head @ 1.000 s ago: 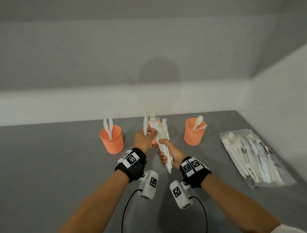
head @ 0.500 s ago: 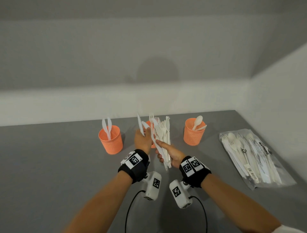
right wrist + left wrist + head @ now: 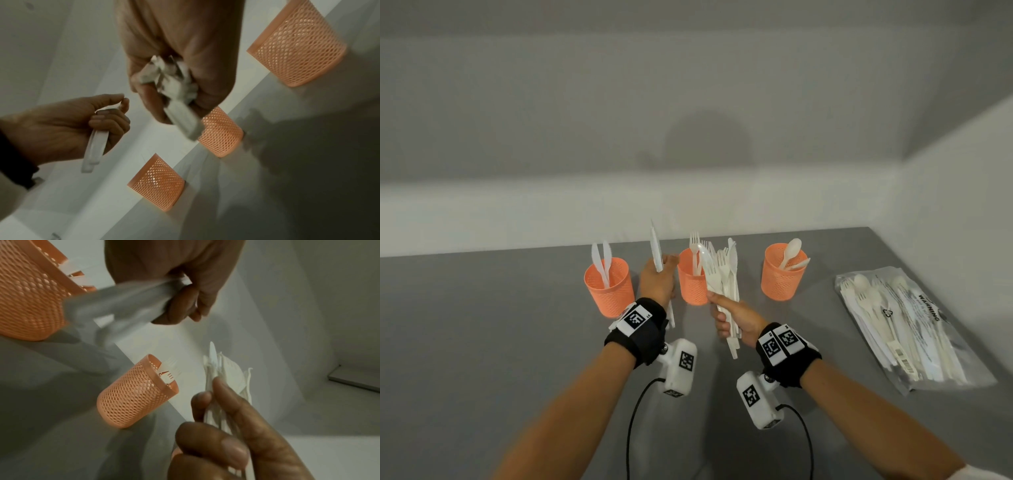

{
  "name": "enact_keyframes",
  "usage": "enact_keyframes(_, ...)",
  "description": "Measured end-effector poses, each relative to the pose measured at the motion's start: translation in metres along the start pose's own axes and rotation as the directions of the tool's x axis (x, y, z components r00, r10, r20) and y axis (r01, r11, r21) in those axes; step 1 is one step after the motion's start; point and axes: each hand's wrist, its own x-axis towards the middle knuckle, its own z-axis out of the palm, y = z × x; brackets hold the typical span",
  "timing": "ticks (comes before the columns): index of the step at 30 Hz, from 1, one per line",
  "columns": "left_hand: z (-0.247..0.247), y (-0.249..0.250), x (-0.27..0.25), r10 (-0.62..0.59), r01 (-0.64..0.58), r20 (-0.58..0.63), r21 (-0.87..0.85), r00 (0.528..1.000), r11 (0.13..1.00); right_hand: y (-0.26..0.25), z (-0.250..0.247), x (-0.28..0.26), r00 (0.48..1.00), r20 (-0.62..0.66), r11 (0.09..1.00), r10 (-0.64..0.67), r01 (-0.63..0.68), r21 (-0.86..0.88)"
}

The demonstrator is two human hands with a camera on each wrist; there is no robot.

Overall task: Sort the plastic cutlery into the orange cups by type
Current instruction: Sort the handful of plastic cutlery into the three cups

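Three orange mesh cups stand in a row: the left cup [image 3: 607, 289] holds two knives, the middle cup [image 3: 691, 284] holds forks, the right cup [image 3: 784, 275] holds spoons. My left hand [image 3: 659, 275] grips one white plastic knife [image 3: 655, 250] upright, between the left and middle cups. In the left wrist view the knife [image 3: 123, 305] is blurred beside the left cup [image 3: 30, 296]. My right hand [image 3: 726, 318] holds a mixed cutlery bundle [image 3: 722, 274] in front of the middle cup. In the right wrist view, its fingers wrap the bundle's handles [image 3: 176, 91].
A clear plastic bag [image 3: 904, 325] with more white cutlery lies flat on the grey table [image 3: 482, 342] at the right, near the side wall. A white wall runs behind the cups. Cables hang from both wrist cameras.
My left hand has pulled the knife away from the bundle and moved left, towards the left cup. The right hand has kept the bundle almost in place.
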Motion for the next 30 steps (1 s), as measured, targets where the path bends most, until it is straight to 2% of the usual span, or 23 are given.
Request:
enact_keyframes(4, 0.004, 0.002, 0.004, -0.016, 0.016, 0.070, -0.002, 0.997, 1.000, -0.003, 0.003, -0.002, 0.998, 0.050, 0.999, 0.022, -0.020, -0.035)
enact_keyframes(8, 0.012, 0.002, 0.005, 0.029, -0.028, 0.056, -0.020, 0.998, 0.999, -0.005, 0.006, -0.003, 0.996, 0.079, 0.995, 0.034, -0.027, -0.091)
enact_keyframes(12, 0.013, 0.004, 0.013, 0.044, -0.046, 0.058, 0.033, 0.997, 0.998, -0.006, 0.007, -0.005, 0.997, 0.075, 0.994, 0.023, -0.015, -0.106)
enact_keyframes(17, 0.010, 0.009, 0.023, 0.036, -0.034, -0.073, 0.034, 0.997, 0.999, -0.006, 0.003, -0.004, 0.999, 0.038, 0.996, -0.025, 0.028, -0.083)
enact_keyframes(19, 0.009, 0.007, 0.023, 0.030, -0.029, -0.083, 0.017, 0.996, 0.999, -0.006, 0.002, -0.003, 0.999, 0.027, 0.998, -0.032, 0.034, -0.045)
enact_keyframes(25, 0.016, -0.007, 0.002, -0.029, 0.028, 0.070, 0.018, 0.997, 0.999, -0.008, 0.004, 0.001, 0.997, 0.050, 0.999, -0.051, 0.052, -0.012)
enact_keyframes(30, 0.021, -0.011, -0.006, -0.061, 0.061, 0.031, -0.002, 0.998, 0.998, -0.007, 0.007, -0.001, 0.996, 0.082, 0.999, -0.043, 0.045, -0.022)
